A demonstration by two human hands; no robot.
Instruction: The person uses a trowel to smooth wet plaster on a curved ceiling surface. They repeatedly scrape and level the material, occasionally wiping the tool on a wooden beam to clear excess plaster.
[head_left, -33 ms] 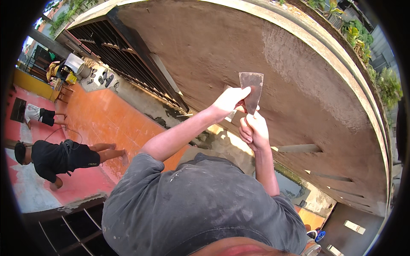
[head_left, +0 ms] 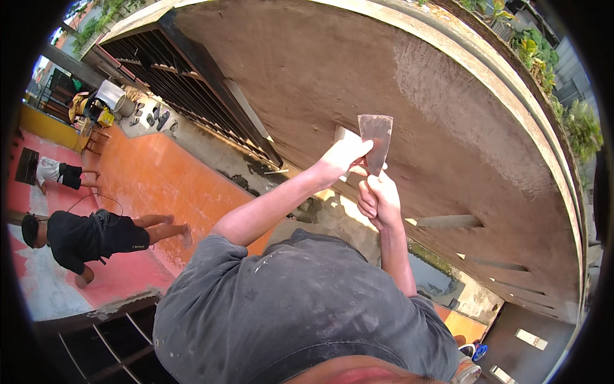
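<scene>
My right hand (head_left: 381, 197) is closed round the handle of a putty knife (head_left: 376, 139), its wide metal blade pointing up and away in front of the wall. Beside it my left hand (head_left: 345, 157) is also closed, with the thumb against the left edge of the blade. Behind the left fingers shows the end of a flat, pale blade-like piece (head_left: 346, 134); most of it is hidden by the hand. The two hands are close together, and the handle of the putty knife is largely covered by my right fingers.
A tall brown plastered wall (head_left: 307, 70) with slots runs ahead, beside a dark barred gate (head_left: 185, 77). On the left, two people, one in black (head_left: 96, 233) and one in a white top (head_left: 50, 169), bend over the orange and red floor (head_left: 160, 173). Slippers (head_left: 160, 120) lie beyond.
The putty knife and my hands have shifted slightly down toward me. The pale piece behind my left fingers looks brighter now.
</scene>
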